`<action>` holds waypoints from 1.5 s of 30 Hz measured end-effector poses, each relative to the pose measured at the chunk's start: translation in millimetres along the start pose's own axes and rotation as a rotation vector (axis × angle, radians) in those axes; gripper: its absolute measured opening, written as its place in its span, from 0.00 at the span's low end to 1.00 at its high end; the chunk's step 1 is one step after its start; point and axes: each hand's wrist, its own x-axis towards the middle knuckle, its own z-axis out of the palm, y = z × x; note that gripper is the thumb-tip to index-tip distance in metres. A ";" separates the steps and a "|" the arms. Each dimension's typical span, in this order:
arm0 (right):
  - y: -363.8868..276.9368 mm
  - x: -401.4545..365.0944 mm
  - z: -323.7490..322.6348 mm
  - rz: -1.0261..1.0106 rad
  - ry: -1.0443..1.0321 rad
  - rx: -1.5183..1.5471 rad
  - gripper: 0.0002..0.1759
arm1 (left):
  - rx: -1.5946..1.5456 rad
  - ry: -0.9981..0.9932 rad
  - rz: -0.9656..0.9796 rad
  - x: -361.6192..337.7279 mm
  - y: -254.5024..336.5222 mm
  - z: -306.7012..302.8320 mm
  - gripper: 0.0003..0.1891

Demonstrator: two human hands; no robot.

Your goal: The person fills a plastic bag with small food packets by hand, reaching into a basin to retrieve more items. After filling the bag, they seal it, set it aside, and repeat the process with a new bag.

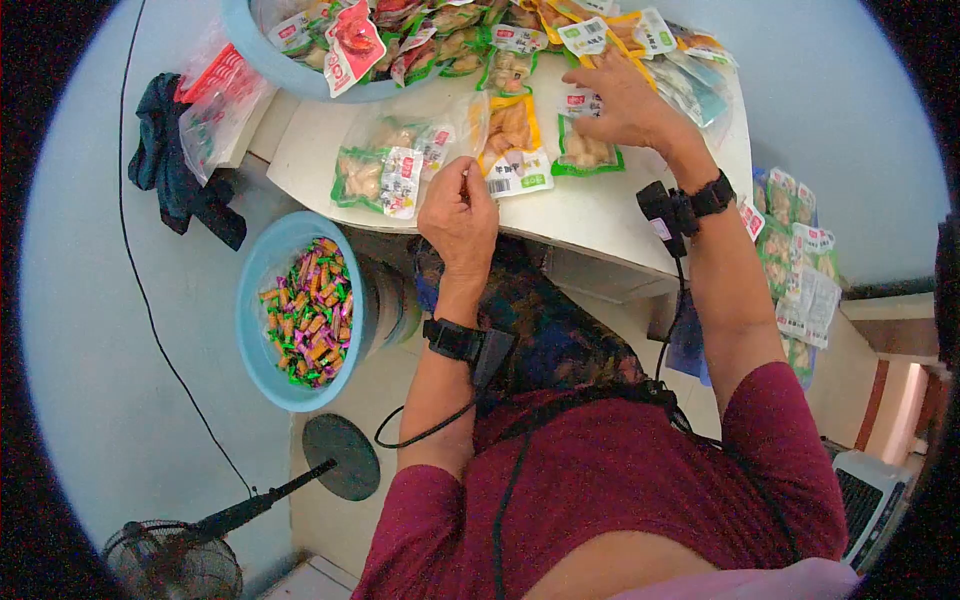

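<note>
My left hand (459,222) is closed, its thumb and fingers pinched at the edge of a clear plastic bag (365,130). Inside that bag lie green-edged snack packets (362,178) with white labels. Beside the fist is a yellow-edged packet (508,130) of brown food. Over on the right, my right hand (640,108) reaches across the table with fingers apart. Below its fingers lies a green-edged packet (586,150) of pale food, and its upper fingertips overlap the white-and-yellow packets (585,38) at the back.
A light blue basin (250,55) heaped with mixed packets stands at the back of the white table (640,215). At lower left, a blue bucket (248,340) holds wrapped sweets (312,315). More packets (805,250) stand at right. A fan (175,560) is at bottom left.
</note>
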 end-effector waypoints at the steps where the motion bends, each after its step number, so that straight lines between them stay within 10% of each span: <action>1: -0.8 -0.3 -3.3 0.007 -0.016 0.060 0.29 | 0.000 0.004 0.008 0.1 -0.4 -0.5 0.06; 8: -2.0 7.0 -31.9 0.192 -0.380 0.200 0.33 | 0.018 -0.013 -0.044 1.4 3.6 -4.1 0.06; 15: 21.5 -0.5 -24.7 0.064 -0.073 0.457 0.16 | -0.008 0.005 -0.031 5.7 11.8 -9.7 0.06; 28: -28.4 11.1 -21.0 0.458 -0.188 1.200 0.09 | -0.047 0.085 0.007 26.2 32.4 -23.3 0.05; 33: -52.6 8.0 -3.6 0.525 -0.221 1.517 0.22 | -0.031 0.110 0.016 30.2 36.1 -26.8 0.06; 45: -39.8 7.2 -7.1 0.596 -0.160 1.432 0.16 | -0.037 0.186 -0.031 37.4 38.3 -31.3 0.05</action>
